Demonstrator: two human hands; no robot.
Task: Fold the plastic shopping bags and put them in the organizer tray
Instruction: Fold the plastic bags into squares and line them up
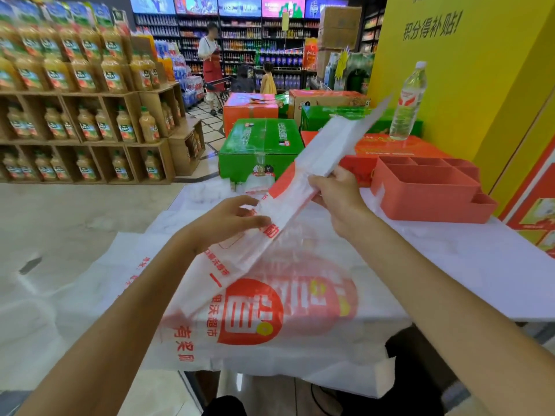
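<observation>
Here, left hand [228, 216]: thumb and fingers pinch the lower part of one folded bag [303, 181], a long narrow white strip with red print. Right hand [336, 195]: fingers curled round the same strip higher up; it is held in the air, slanting up to the right. Under it, flat bags [270, 310] spread on the white table [480, 265]; count unclear. One red organizer tray [429, 190] near right. One water bottle [408, 100] behind.

Bright, even store light on my feed, no hard shadows.
Wide-angle bend curves the juice shelves [75, 85] at left; the held bag [303, 187] smears with motion blur; sheen on the floor [75, 211]; far screens [240, 6] soft and slightly blown.
</observation>
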